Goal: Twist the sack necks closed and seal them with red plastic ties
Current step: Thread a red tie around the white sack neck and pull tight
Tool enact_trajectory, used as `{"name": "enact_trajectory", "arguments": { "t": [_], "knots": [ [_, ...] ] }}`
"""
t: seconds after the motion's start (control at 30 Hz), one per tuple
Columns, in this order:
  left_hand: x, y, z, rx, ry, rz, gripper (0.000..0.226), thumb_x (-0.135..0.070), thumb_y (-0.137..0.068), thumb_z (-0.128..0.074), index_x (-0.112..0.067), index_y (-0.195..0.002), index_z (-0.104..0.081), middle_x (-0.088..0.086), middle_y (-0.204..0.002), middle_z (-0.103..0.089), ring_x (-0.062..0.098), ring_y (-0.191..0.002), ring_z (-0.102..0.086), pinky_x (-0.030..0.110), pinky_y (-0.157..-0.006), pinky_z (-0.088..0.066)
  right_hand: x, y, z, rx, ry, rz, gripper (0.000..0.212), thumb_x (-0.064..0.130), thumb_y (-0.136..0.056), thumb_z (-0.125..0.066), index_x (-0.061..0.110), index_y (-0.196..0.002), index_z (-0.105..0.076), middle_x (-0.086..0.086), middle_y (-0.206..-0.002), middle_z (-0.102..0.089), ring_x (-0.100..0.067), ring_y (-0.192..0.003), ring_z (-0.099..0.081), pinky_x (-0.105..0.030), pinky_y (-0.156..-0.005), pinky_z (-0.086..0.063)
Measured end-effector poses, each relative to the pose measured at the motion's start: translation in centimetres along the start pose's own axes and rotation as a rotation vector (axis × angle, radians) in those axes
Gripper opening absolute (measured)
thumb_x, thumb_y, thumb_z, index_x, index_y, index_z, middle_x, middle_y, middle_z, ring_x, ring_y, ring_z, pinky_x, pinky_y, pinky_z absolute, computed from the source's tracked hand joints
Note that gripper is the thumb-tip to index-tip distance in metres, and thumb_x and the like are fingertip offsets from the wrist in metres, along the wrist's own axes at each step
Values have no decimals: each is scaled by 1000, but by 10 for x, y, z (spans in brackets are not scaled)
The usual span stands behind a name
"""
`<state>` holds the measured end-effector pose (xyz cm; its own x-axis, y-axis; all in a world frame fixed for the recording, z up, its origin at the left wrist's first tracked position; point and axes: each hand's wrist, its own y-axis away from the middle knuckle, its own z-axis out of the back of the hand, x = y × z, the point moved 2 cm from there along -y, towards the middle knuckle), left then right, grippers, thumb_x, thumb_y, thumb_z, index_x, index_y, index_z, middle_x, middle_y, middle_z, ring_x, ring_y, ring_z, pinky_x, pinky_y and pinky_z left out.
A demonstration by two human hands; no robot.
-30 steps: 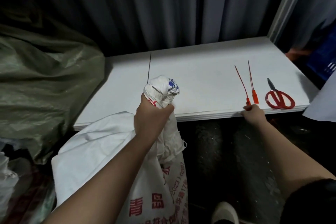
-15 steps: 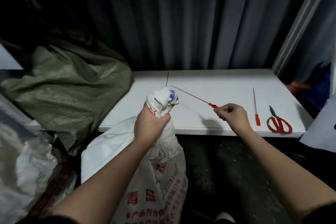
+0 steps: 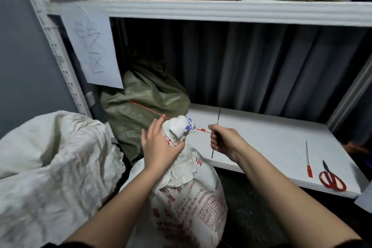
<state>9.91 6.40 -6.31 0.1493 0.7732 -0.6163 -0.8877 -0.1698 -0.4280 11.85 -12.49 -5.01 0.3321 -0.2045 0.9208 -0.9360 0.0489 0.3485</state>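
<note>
A white bench (image 3: pixel 271 143) is standing before dark curtains, a spare red plastic tie (image 3: pixel 308 162) and red-handled scissors (image 3: pixel 332 179) lying near its front edge. The left hand (image 3: pixel 159 147) is clasping the twisted neck of the white printed woven sack (image 3: pixel 187 187) — fingers partly spread — while the right hand (image 3: pixel 223 141) is pinching a thin red plastic tie (image 3: pixel 201 130) running behind that neck.
</note>
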Motion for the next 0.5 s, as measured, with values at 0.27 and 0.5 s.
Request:
{"name": "enact_trajectory", "arguments": {
  "t": [0.27, 0.5],
  "knots": [
    [29, 7, 23, -125, -171, -83, 46, -51, -58, -75, -24, -96, -70, -1, -159, -7, 23, -147, 1, 47, -118, 5, -23, 0, -25, -17, -1, -123, 25, 13, -86, -56, 15, -63, -48, 2, -50, -41, -9, -38, -37, -16, -41, -37],
    [38, 3, 25, 14, -167, -112, 56, -64, -66, -51, -31, -109, -67, -16, -111, -66, 3, -134, -35, 37, -115, 20, -52, -6, -32, 83, -81, -220, 29, 14, -89, -51, 20, -64, -39, 8, -48, -28, -5, -35, -24, -16, -37, -37]
  ]
}}
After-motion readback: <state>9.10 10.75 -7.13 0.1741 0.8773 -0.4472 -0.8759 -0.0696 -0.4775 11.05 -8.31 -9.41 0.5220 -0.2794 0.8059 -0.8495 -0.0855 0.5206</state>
